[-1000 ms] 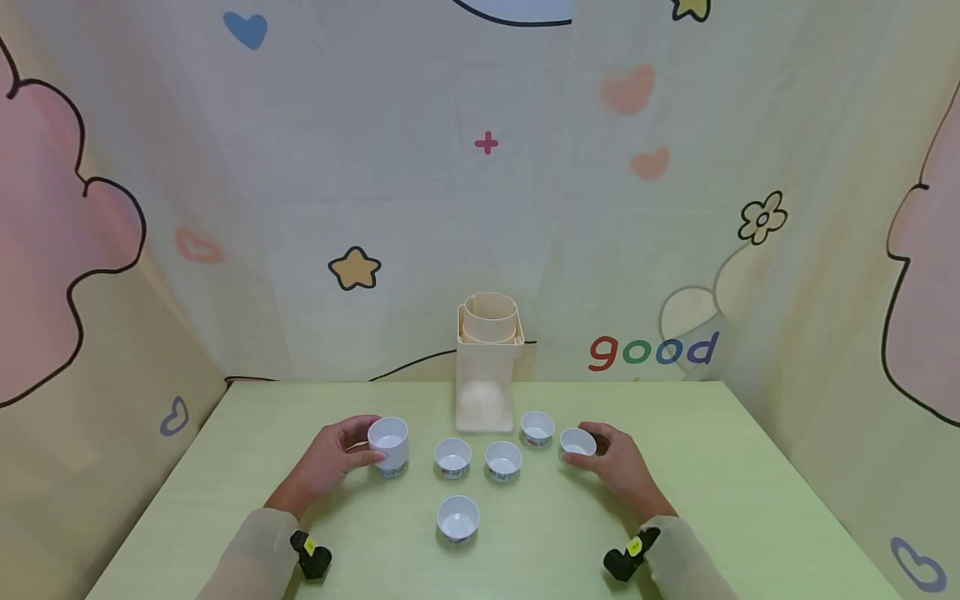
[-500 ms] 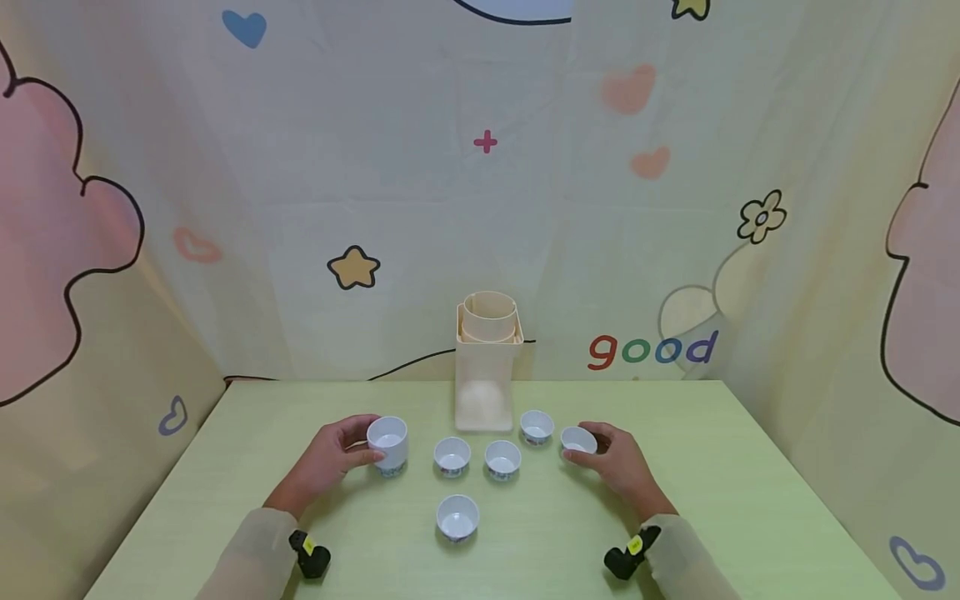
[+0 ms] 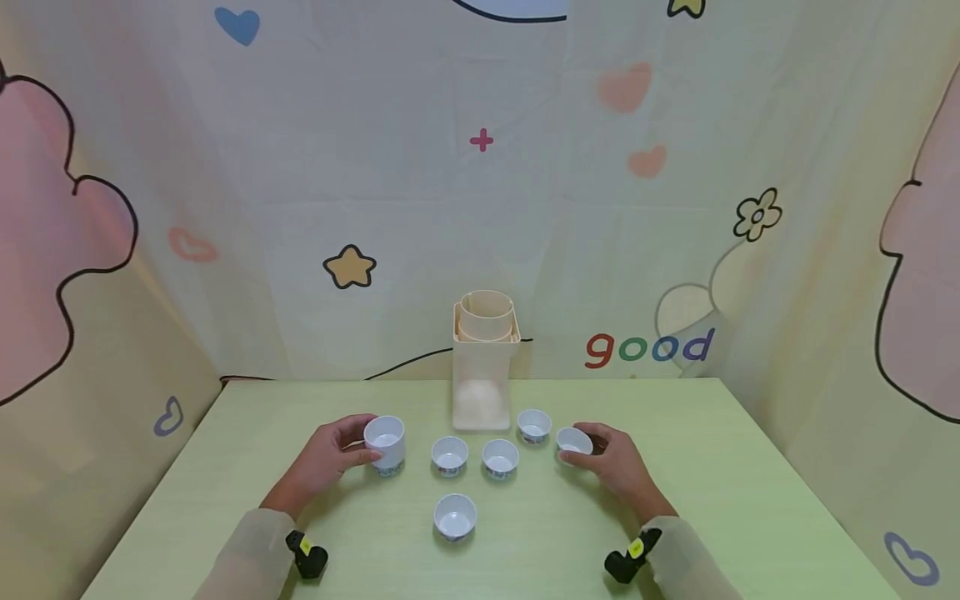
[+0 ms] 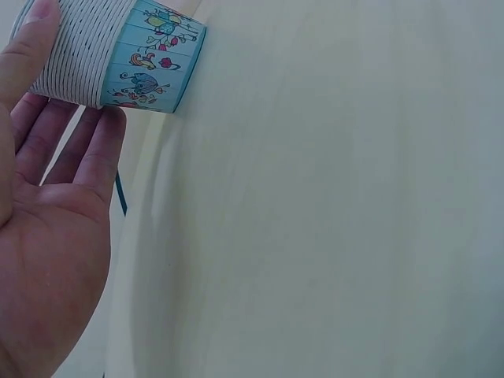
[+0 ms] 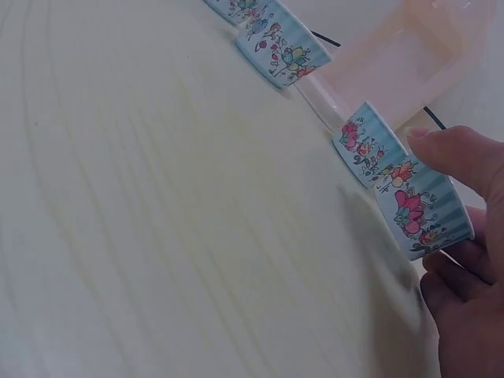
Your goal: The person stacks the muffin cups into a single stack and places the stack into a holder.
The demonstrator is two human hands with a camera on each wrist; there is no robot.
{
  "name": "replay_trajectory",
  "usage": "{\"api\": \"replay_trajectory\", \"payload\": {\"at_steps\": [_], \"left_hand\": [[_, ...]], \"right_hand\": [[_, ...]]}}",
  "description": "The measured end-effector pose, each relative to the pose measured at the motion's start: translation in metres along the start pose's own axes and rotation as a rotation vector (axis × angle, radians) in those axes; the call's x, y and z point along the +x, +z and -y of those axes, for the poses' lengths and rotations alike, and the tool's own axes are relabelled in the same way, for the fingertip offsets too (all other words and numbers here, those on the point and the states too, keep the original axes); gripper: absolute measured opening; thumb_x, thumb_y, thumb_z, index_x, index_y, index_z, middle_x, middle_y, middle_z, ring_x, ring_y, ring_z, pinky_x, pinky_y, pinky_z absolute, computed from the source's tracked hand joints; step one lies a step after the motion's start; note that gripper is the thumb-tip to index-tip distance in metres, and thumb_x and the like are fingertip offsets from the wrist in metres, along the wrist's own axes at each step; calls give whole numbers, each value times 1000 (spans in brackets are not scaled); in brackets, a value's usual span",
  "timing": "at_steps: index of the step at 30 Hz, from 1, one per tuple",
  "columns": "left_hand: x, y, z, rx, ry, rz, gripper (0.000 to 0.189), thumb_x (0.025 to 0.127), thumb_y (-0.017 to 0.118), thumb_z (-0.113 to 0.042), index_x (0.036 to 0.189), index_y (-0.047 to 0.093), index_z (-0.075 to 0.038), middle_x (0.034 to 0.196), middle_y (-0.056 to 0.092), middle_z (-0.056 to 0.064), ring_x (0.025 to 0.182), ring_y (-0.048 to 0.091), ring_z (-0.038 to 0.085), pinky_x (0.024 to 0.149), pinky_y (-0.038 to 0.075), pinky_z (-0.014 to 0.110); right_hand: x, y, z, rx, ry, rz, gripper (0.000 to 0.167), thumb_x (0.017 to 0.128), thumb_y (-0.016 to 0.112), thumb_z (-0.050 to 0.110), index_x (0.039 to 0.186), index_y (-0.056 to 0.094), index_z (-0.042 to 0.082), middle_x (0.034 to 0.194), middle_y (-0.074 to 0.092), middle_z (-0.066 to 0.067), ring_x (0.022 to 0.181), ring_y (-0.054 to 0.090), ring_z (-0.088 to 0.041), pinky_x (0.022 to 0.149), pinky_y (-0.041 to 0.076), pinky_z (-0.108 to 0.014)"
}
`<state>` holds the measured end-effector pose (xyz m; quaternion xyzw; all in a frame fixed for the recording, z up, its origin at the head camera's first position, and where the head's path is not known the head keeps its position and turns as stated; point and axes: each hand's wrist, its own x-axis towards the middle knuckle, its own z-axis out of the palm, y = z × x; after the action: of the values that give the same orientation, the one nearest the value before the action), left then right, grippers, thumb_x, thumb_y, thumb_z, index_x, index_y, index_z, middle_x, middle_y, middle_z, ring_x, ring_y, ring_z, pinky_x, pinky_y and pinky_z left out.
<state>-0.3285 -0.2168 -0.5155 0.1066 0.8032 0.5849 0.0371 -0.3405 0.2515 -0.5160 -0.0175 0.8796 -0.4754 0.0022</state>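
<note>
In the head view my left hand (image 3: 330, 457) grips a tall stack of nested paper cups (image 3: 386, 446) at the table's left. The left wrist view shows thumb and fingers around the stack's many white rims; the lowest cup (image 4: 153, 63) has a light-blue floral side. At the right, my right hand (image 3: 618, 465) pinches one small paper cup (image 3: 574, 440) between thumb and fingers. Seen from the right wrist, this cup (image 5: 417, 213) is light blue with pink flowers and overlaps another floral cup (image 5: 366, 146) behind it.
Several single paper cups stand upright between the hands: a back one (image 3: 534, 427), a middle pair with a left cup (image 3: 450, 457) and a right cup (image 3: 500, 460), and a front cup (image 3: 455, 518). A cream plastic dispenser (image 3: 482, 387) with a round tube stands behind them, near the curtain.
The head view has shifted very slightly. Both hands keep their hold on the cup stack and the single cup, and the standing cups stay in place.
</note>
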Motion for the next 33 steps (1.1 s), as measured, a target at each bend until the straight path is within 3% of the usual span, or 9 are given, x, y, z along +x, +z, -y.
{"api": "replay_trajectory", "payload": {"at_steps": [11, 22, 33], "left_hand": [[-1, 0, -2, 3, -3, -4, 62, 88, 82, -18, 143, 56, -7, 140, 62, 16, 132, 59, 34, 105, 55, 34], [-2, 2, -4, 0, -21, -6, 63, 89, 81, -19, 144, 55, -6, 142, 61, 17, 133, 58, 35, 106, 55, 36], [-3, 0, -4, -10, -8, 2, 64, 89, 81, -19, 145, 55, -7, 143, 60, 16, 134, 57, 35, 105, 55, 34]], "right_hand": [[-8, 1, 17, 78, -6, 8, 66, 84, 86, 31, 140, 61, 7, 143, 61, -17, 124, 61, -32, 109, 53, -47], [-16, 6, 32, 130, -42, 8, 66, 83, 87, 26, 140, 61, 6, 141, 63, -16, 122, 63, -28, 102, 58, -36], [-22, 12, 45, 173, -44, 47, 64, 84, 86, 22, 141, 60, 9, 144, 61, -13, 127, 60, -30, 105, 56, -41]]}}
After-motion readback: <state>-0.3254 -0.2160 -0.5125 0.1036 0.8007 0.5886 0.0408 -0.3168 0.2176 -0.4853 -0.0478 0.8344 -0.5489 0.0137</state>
